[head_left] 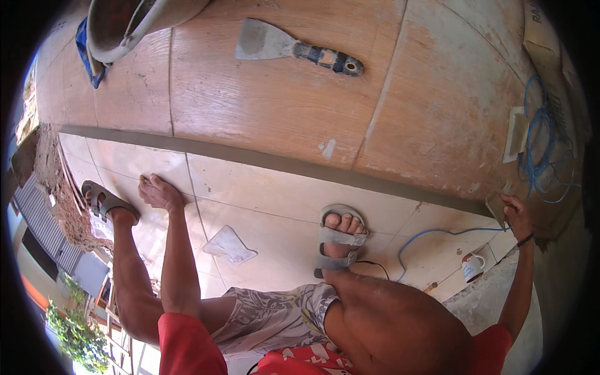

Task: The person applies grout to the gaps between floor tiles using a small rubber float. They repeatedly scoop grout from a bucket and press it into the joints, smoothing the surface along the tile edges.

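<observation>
At the right end of a long grey mortar strip (pixel 281 164), my right hand (pixel 519 217) grips a small flat greyish plate (pixel 497 209). The plate touches or nearly touches the strip; its exact kind is unclear. My left hand (pixel 162 191) rests low over the pale floor tiles (pixel 269 187), its fingers curled in and nothing visible in them. Between my sandalled feet lies a whitish, irregular flat piece (pixel 230 244). Beyond the strip, a putty knife (pixel 300 50) with a wide blade and a dark, taped handle lies on the brownish wood-look tiles (pixel 262 106).
A bucket (pixel 103 50) stands at the far left beside a blue cloth (pixel 84 53). Coiled blue cord (pixel 544 147) lies at the right near a pale rectangular block (pixel 515 134), and runs across the tiles. A white mug (pixel 473 267) is near my right forearm. Loose soil (pixel 56 187) borders the left.
</observation>
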`<state>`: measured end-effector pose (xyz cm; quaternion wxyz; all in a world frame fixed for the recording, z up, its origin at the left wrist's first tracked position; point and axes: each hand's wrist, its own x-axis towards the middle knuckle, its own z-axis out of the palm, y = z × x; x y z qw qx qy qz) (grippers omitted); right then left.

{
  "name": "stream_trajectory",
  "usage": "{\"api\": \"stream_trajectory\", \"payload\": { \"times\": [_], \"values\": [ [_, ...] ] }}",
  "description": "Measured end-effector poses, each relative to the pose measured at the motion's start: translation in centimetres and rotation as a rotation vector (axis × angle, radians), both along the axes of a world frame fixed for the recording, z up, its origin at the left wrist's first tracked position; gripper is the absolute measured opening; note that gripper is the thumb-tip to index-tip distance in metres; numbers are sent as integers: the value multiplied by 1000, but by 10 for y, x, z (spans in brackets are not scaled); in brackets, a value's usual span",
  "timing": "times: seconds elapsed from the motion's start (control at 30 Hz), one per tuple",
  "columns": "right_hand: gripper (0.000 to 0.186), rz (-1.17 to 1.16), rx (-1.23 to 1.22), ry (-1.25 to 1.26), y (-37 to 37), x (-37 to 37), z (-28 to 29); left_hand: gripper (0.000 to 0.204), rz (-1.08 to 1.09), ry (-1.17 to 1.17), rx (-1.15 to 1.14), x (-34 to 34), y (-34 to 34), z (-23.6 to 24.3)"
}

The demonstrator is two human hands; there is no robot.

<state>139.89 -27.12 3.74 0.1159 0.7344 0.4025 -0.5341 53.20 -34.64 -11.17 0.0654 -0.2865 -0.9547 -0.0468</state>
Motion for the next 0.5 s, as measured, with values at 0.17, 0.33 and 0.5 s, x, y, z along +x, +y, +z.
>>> {"api": "stream_trajectory", "payload": {
  "times": [0.17, 0.33, 0.5],
  "values": [
    [42, -71, 8, 200, 17, -97, -25, 56, 8, -40, 52, 10, 5, 8],
    [49, -258, -107, 444, 21, -170, -42, 55, -4, -27, 90, 9, 2, 8],
    [52, -389, -171, 643, 15, -204, -64, 53, -5, -29, 110, 10, 3, 8]
  ]
}}
